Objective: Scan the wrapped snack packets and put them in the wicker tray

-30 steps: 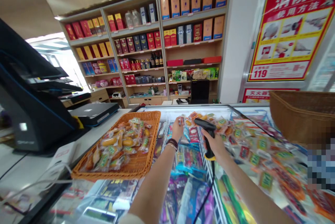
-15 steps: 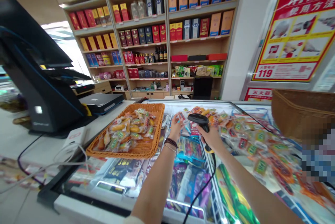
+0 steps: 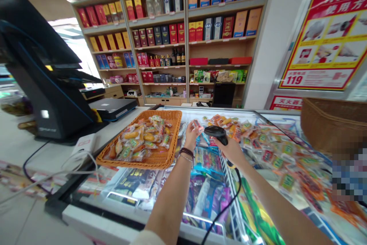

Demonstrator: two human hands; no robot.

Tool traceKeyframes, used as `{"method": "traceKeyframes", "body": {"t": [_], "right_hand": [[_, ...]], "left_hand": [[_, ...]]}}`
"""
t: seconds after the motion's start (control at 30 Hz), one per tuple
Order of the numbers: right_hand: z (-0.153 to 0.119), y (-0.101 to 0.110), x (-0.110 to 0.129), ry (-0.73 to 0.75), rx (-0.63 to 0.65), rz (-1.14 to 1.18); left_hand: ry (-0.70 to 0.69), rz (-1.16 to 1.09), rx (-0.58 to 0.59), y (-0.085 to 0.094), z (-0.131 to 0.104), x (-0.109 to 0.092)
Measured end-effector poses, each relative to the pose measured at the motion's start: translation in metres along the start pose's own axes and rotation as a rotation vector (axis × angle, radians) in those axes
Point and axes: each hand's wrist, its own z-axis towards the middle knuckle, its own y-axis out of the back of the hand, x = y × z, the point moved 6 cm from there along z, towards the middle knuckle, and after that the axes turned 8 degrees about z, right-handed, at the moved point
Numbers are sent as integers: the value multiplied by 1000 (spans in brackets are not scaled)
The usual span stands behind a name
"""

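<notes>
Now with packet (image 3: 197,125) pinched in left hand (image 3: 190,136) closer to scanner (image 3: 216,133) clasped in right hand (image 3: 231,150), handle (image 3: 229,164) mostly hidden.

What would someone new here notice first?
Probably the tall wooden shelves of colourful boxes at the back. Next, the orange woven basket of wrapped snacks at the left, and the black handheld scanner in the right hand, mid-picture.

Centre of frame, left hand (image 3: 192,135) grips a small wrapped snack (image 3: 197,125); right hand (image 3: 229,148) has the black scanner (image 3: 216,133) aimed at it; wicker basket (image 3: 169,152) of packets at centre-left.
</notes>
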Motion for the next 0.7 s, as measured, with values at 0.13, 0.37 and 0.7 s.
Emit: {"method": "traceKeyframes", "body": {"t": [0.13,0.37,0.7], "right_hand": [[0,1,-2,-3,5,7],[7,8,3,-37,-20,196],[50,-22,53,-50,24,529]], "left_hand": [[-4,11,-8,2,0,0],[29,77,-23,-10,-3,-2],[-34,96,-216,9,52,-90]]}}
